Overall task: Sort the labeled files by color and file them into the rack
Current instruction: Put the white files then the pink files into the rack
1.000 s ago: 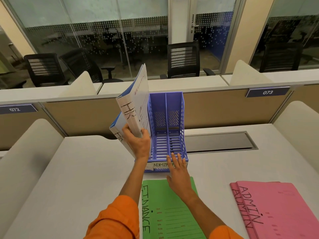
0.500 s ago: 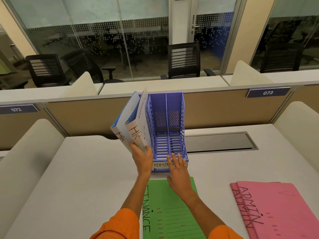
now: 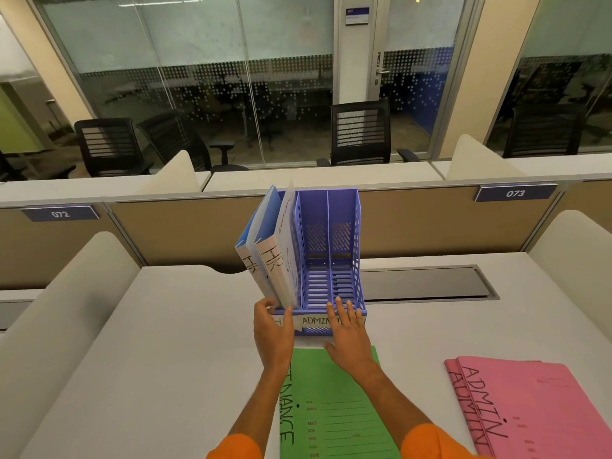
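Files marked HR [image 3: 270,260], two of them with blue covers and white spines, are standing in the leftmost slot of the purple rack [image 3: 356,256], leaning out to the left so the tops tip away from the divider. That rack sits on the white desk [image 3: 149,342] and has three slots; the middle and right ones look bare, just the slatted bottom showing. Front lip has a strip of tape reading ADMIN under the middle slot, and the label under the left slot is mostly covered by a hand.

Left hand [image 3: 273,329] is closed around the bottom corner of the HR files right at the rack's front edge, thumb on the near side. Right hand [image 3: 347,332] is flat and spread open, fingertips resting on the front lip of the rack, not gripping anything.

Closer in, a green file [image 3: 337,409] labeled FINANCE lies flat on the desk under both forearms, its top edge just beside the rack. Off to the right, well apart from the rack, two pink files [image 3: 530,402] marked ADMIN are stacked slightly offset.
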`<state>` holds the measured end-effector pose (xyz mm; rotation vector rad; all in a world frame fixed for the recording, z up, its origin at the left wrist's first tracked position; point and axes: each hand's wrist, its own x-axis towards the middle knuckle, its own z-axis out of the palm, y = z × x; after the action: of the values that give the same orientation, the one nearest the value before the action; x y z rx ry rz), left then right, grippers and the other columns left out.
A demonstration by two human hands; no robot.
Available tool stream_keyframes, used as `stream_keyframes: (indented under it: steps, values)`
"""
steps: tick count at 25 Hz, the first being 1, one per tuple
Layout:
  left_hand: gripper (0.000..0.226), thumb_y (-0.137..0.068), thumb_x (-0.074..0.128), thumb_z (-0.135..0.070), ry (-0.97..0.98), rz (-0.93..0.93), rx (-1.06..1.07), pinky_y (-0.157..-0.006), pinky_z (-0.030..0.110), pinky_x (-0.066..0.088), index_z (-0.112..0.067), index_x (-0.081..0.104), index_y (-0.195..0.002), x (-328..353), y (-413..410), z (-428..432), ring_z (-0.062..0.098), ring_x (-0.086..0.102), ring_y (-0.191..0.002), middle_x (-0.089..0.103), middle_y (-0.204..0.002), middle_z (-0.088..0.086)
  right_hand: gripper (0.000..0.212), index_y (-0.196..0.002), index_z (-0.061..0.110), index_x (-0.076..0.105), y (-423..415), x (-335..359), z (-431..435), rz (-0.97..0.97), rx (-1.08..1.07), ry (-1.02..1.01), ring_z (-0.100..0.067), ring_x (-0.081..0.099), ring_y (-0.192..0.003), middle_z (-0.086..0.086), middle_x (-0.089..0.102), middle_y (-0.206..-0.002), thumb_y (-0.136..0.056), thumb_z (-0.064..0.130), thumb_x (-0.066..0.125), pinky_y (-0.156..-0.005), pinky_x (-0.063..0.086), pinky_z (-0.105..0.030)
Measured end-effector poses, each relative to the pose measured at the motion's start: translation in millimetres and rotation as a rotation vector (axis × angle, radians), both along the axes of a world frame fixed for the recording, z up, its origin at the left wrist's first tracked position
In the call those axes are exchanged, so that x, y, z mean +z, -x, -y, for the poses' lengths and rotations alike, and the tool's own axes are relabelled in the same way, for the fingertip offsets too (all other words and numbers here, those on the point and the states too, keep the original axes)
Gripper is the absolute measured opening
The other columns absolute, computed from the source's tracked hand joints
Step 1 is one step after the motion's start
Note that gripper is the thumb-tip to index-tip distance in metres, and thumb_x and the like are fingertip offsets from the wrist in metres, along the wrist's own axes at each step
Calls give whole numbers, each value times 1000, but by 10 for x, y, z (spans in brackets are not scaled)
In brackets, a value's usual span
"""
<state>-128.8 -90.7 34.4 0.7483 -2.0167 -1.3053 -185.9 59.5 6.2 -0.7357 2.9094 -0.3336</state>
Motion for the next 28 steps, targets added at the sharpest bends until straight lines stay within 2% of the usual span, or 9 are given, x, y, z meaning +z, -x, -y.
stream_keyframes:
  steps: [3, 5, 8, 12, 18, 28]
  values:
    - [37, -92, 66, -24, 166, 114, -72, -80, 36, 61, -23, 51, -125, -75, -242, -9, 16, 60, -110, 61, -121, 1, 92, -154, 17, -13, -69, 109, -29, -14, 15, -14, -32, -16, -150, -8, -16, -163, -96, 41, 55, -122, -10, -45]
    - [40, -93, 63, -24, 260, 140, -117, -92, 37, 57, -20, 53, -131, -78, -393, -5, 15, 56, -117, 60, -130, 0, 91, -155, 14, -11, -156, 169, -49, -36, 24, -4, -32, -14, -150, -9, -14, -164, -97, 42, 53, -124, -7, -45]
    - [39, -95, 61, -24, 265, 164, -141, -104, 36, 48, -18, 55, -133, -64, -614, -6, 19, 51, -128, 55, -141, 0, 88, -155, 11, -6, -354, 224, -112, -41, 43, 10, -31, -11, -151, -10, -10, -165, -97, 45, 51, -125, -4, -44]
    - [36, -97, 57, -25, 207, 182, -117, -107, 36, 41, -18, 58, -132, -111, -964, 3, 21, 48, -133, 54, -143, 2, 87, -156, 11, -1, -663, 182, -256, -40, 36, 13, -30, -7, -152, -10, -5, -165, -96, 49, 50, -124, -3, -42]
    - [35, -98, 58, -24, 177, 220, -134, -110, 38, 41, -18, 58, -132, -301, -1392, -93, 20, 48, -133, 55, -142, 2, 88, -156, 11, -3, -1046, 58, -436, -6, 12, -18, -31, -7, -152, -10, -8, -165, -96, 50, 49, -123, -3, -43]
    - [40, -98, 57, -27, 165, 271, -247, -107, 44, 45, -21, 54, -137, -424, -1471, -602, 22, 50, -131, 54, -143, 2, 84, -156, 12, 2, -1284, 153, -912, 6, -67, 15, -32, -7, -152, -11, -7, -165, -97, 45, 52, -124, -1, -44]
